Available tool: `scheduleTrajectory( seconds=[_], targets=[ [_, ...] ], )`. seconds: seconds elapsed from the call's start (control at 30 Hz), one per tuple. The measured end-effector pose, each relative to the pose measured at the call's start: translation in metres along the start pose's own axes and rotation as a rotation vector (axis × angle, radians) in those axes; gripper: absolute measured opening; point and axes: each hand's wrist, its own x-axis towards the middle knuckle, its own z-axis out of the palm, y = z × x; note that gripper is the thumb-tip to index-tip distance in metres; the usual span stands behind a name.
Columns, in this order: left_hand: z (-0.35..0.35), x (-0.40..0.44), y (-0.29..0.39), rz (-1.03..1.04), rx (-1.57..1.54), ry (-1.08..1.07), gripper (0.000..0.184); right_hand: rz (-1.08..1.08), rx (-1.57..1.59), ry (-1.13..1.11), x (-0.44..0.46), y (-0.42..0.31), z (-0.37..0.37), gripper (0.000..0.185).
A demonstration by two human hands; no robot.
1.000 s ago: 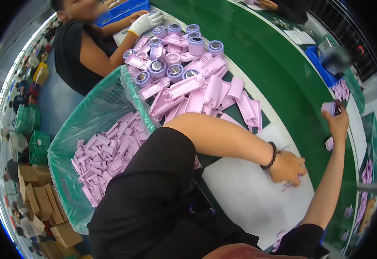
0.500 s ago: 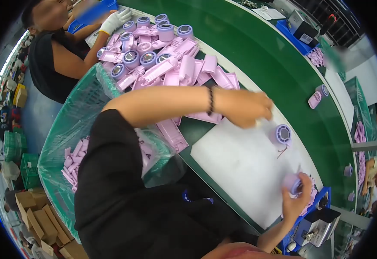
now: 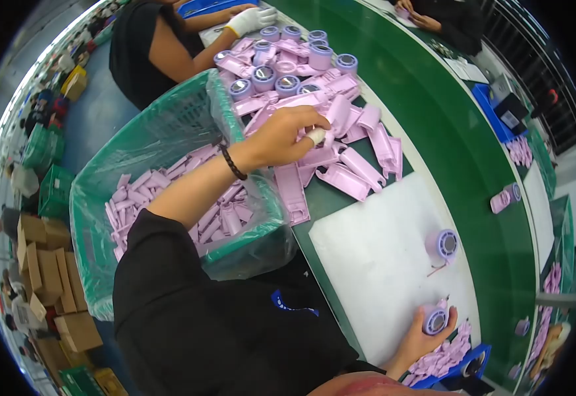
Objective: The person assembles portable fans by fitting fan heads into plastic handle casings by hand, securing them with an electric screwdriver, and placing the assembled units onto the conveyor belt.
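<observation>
My left hand, with a dark bracelet at the wrist and a white wrap on one finger, reaches over a heap of pink plastic shells. Its fingers are closed at a pink shell, partly hidden by them. Low on the right, my right hand grips a round purple fan head, its ringed face turned up. A second purple fan head with a thin reddish wire rests on the white work sheet.
A green crate lined with clear plastic holds many pink pieces. Purple round heads lie among the heap beside a co-worker's gloved hand. Small pink parts sit near a blue tray. A green belt curves past.
My left hand has moved from above the sheet's far edge back left to the pink heap. My right hand still holds its fan head, now lower in view. The camera view has shifted.
</observation>
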Motion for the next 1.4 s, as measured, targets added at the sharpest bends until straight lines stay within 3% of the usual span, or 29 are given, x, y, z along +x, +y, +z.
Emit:
scheduleTrajectory(
  seconds=[0.1, 0.3, 0.43, 0.63, 0.8, 0.93, 1.4],
  targets=[
    [0.015, -0.010, -0.001, 0.045, 0.192, 0.270, 0.037, 0.074, -0.047, 0.020, -0.003, 0.005, -0.005, 0.068],
    [0.019, -0.031, -0.024, -0.176, 0.518, 0.213, 0.044, 0.107, 0.003, -0.056, 0.001, 0.017, -0.008, 0.065],
    [0.012, -0.040, -0.013, -0.289, 0.351, 0.152, 0.045, 0.172, 0.000, -0.017, -0.001, 0.006, -0.007, 0.063],
    [0.009, -0.042, -0.015, -0.362, 0.360, 0.197, 0.047, 0.175, 0.010, -0.060, -0.001, 0.015, -0.006, 0.058],
    [0.012, -0.042, -0.027, -0.144, 0.349, 0.364, 0.054, 0.197, 0.021, -0.078, 0.000, 0.010, -0.007, 0.059],
    [0.010, -0.041, -0.015, -0.291, 0.184, 0.272, 0.055, 0.178, 0.007, -0.100, -0.001, 0.013, -0.010, 0.060],
    [-0.015, -0.030, 0.019, -0.391, -0.082, 0.261, 0.054, 0.116, 0.017, -0.137, 0.001, 0.023, -0.015, 0.060]
  ],
)
